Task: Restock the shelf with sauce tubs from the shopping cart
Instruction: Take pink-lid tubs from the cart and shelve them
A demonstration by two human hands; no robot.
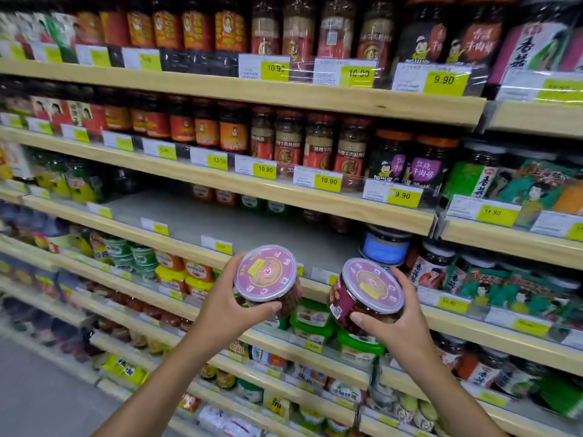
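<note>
Two sauce tubs point(266, 274), one in each hand point(227, 313)

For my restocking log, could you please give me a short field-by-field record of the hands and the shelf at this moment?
left hand: grips the left tub, pink lid facing the camera
right hand: grips the right tub, same pink lid
tubs: apart, held in front of the shelf edge, not yet set down
shelf: mostly bare grey board
back jars: a few, at the rear
blue jar: right of the gap
cart: not in view
</note>
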